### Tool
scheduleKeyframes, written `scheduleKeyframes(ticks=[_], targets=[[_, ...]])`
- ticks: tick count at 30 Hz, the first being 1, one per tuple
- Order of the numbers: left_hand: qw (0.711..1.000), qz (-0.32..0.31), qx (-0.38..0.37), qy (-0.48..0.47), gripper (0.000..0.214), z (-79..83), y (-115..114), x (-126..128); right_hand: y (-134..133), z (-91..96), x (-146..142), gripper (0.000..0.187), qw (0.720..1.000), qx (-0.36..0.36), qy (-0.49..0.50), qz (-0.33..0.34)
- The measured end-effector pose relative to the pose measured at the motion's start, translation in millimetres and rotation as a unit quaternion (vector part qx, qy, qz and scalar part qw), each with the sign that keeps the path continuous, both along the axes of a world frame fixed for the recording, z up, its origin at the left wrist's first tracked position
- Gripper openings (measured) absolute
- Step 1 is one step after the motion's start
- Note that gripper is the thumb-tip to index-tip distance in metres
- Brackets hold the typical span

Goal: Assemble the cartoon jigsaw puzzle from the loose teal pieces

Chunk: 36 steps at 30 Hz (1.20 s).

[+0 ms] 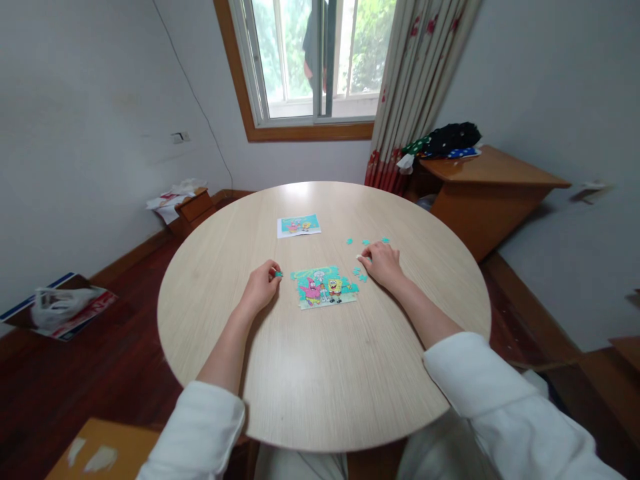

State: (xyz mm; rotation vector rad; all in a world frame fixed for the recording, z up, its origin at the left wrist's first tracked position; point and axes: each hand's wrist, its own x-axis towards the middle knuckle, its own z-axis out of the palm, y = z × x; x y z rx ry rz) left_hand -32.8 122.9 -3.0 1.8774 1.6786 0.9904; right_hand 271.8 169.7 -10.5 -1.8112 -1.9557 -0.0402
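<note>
The jigsaw puzzle (325, 287) lies on the table (300, 373), nearly whole, with a few loose pieces (367, 241) near the curled right hand (384, 261), its grip unclear, while the left hand (260, 288) pinches a teal piece (277, 273).

A round pale wooden desk (320, 373) fills the view. Near its middle lies a partly built cartoon puzzle (325, 285), with a printed reference picture (299, 225) further away. The left hand (261, 288) pinches a teal puzzle piece (277, 273) between thumb and fingertips, just left of the puzzle. The right hand (384, 264) rests palm down just right of it, beside a few loose pieces (359, 273); whether it grips anything is unclear. More scattered pieces (367, 241) lie just beyond it. Behind stand a window (313, 60), a curtain (415, 87) and a wooden cabinet (493, 177).
</note>
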Motion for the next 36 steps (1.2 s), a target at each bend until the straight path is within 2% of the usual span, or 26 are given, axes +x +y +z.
scheduleKeyframes(ticks=[8,16,20,24,29,32,36], targets=[[0.996,0.042,0.016,-0.082,0.010,3.6,1,7,-1,-5.0,1,0.007,0.997,0.038,0.034,0.055],[0.972,0.079,0.018,-0.219,0.018,5.8,3,8,-4,-2.0,3,0.020,0.985,0.095,0.073,0.126],[0.961,0.088,0.011,-0.263,0.019,7.0,4,7,-9,3.1,4,0.016,0.973,0.110,0.156,0.133],[0.941,0.100,-0.011,-0.324,0.022,7.3,4,8,-12,6.2,0,0.012,0.939,0.072,0.319,0.110],[0.911,0.113,-0.045,-0.393,0.020,10.6,2,11,-12,8.8,-6,0.030,0.855,0.001,0.511,0.092],[0.898,0.111,-0.059,-0.422,0.016,12.3,0,12,-14,10.5,-8,0.037,0.823,-0.023,0.560,0.090],[0.890,0.101,-0.076,-0.438,0.016,12.4,-1,11,-15,10.4,-9,0.039,0.807,-0.042,0.582,0.091]])
